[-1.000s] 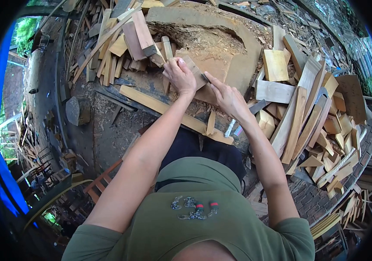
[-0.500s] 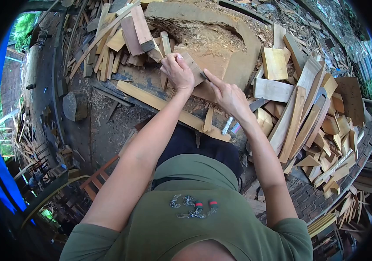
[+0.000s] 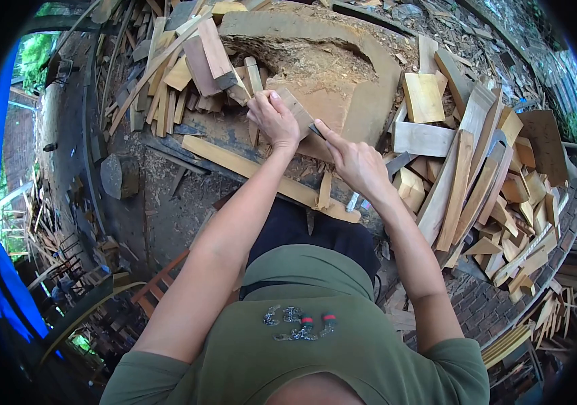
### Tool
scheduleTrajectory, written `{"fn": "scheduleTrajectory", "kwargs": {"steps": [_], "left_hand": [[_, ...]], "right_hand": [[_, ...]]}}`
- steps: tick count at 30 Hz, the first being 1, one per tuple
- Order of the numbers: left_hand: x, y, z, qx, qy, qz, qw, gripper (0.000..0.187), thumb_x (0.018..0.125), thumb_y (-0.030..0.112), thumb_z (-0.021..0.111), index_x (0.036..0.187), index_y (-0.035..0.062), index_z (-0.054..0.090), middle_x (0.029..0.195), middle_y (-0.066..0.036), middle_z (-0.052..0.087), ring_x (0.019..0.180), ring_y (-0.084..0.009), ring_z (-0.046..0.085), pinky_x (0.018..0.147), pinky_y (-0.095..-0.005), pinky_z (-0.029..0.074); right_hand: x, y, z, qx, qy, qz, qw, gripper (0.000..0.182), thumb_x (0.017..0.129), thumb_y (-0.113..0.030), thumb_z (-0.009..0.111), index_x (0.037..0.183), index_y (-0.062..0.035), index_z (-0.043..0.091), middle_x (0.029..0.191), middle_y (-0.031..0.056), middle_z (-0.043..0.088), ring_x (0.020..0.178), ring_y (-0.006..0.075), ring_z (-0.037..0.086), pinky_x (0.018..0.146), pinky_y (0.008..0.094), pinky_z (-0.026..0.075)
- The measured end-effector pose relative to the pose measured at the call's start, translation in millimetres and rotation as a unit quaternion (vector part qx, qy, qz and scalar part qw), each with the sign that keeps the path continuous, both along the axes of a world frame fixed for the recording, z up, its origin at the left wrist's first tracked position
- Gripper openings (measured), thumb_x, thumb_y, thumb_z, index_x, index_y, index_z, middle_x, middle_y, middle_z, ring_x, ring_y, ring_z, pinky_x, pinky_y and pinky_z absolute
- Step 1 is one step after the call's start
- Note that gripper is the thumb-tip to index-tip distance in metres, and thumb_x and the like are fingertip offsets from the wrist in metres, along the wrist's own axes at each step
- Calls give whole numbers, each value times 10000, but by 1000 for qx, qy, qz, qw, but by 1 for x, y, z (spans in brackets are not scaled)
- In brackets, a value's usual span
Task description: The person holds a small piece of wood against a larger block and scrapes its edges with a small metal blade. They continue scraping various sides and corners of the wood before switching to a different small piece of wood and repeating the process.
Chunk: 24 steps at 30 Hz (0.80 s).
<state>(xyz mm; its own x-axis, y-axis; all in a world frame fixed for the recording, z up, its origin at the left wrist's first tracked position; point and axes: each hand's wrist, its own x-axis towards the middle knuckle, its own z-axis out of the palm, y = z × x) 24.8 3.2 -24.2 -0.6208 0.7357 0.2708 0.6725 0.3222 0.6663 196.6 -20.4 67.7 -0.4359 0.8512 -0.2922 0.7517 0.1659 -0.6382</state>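
Note:
My left hand is closed on a small brown wood block, which slants up to the right of its fingers. A dark narrow tool sticks out from the fingertips of my right hand and meets the block's lower right edge. My right index finger lies stretched along that tool, while the other fingers curl in. The tool's handle is hidden, and its exact kind cannot be made out. Both hands are above a hollowed, chip-strewn wooden work surface.
A long wooden strip lies across the near side, close to my body. Wood offcuts are heaped on the right, and more pieces pile up at the left. A dark wood stump stands on the left floor.
My right hand and the dark tool have slid slightly toward me along the block's edge. My left hand keeps its grip on the block. The whole view has shifted a little.

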Motion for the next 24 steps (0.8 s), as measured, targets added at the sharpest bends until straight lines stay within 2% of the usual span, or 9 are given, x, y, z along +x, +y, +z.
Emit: {"fn": "scheduleTrajectory", "kwargs": {"steps": [2, 5, 8, 11, 16, 20, 24], "left_hand": [[2, -2, 0, -12, -8, 4, 1000, 162, 990, 219, 455, 1016, 65, 499, 1032, -148, 513, 1010, -344, 464, 929, -457, 329], [0, -1, 1, -22, -15, 8, 1000, 136, 975, 209, 464, 1009, 86, 511, 1038, -146, 520, 1012, -353, 470, 924, -460, 341], [-1, 1, -3, -5, 1, -3, 1000, 160, 988, 215, 456, 1005, 61, 497, 1030, -145, 517, 1008, -340, 473, 931, -451, 324], [-2, -2, -3, -19, 3, -1, 1000, 160, 989, 216, 454, 1002, 62, 497, 1028, -144, 518, 1012, -342, 474, 932, -451, 324], [0, 0, 1, -24, -10, 10, 1000, 159, 989, 212, 450, 1007, 62, 500, 1029, -146, 519, 1025, -343, 472, 931, -456, 325], [-1, 1, -2, -11, 6, 9, 1000, 161, 990, 209, 447, 1010, 60, 503, 1033, -148, 521, 1015, -345, 477, 930, -457, 326], [0, 0, -5, -12, -5, 6, 1000, 148, 979, 207, 458, 1008, 70, 504, 1040, -152, 519, 1011, -356, 475, 918, -462, 341]], "right_hand": [[-1, 0, 2, -23, -15, 9, 1000, 415, 978, -282, 468, 1389, -290, 526, 785, 245, 671, 752, 428, 666, 713, 532, 538], [-13, 13, -3, 25, 10, 1, 1000, 416, 977, -285, 471, 1389, -292, 526, 795, 243, 674, 759, 421, 670, 709, 533, 538], [-7, 8, -5, 10, 17, 1, 1000, 436, 986, -285, 477, 1419, -334, 483, 835, 249, 673, 783, 439, 655, 700, 543, 523], [-5, 3, -3, -32, 4, 1, 999, 407, 981, -286, 465, 1383, -285, 529, 842, 243, 682, 793, 426, 670, 723, 535, 537], [-29, 22, -18, 56, 26, -33, 998, 406, 984, -288, 464, 1384, -295, 529, 786, 230, 685, 734, 428, 675, 661, 528, 545], [-15, 8, -7, 23, -10, 1, 1000, 404, 983, -286, 467, 1381, -301, 532, 765, 228, 682, 706, 421, 678, 631, 525, 546], [-36, 26, -13, 51, -16, -10, 999, 426, 994, -305, 455, 1418, -314, 489, 767, 244, 671, 729, 432, 668, 660, 529, 539]]}}
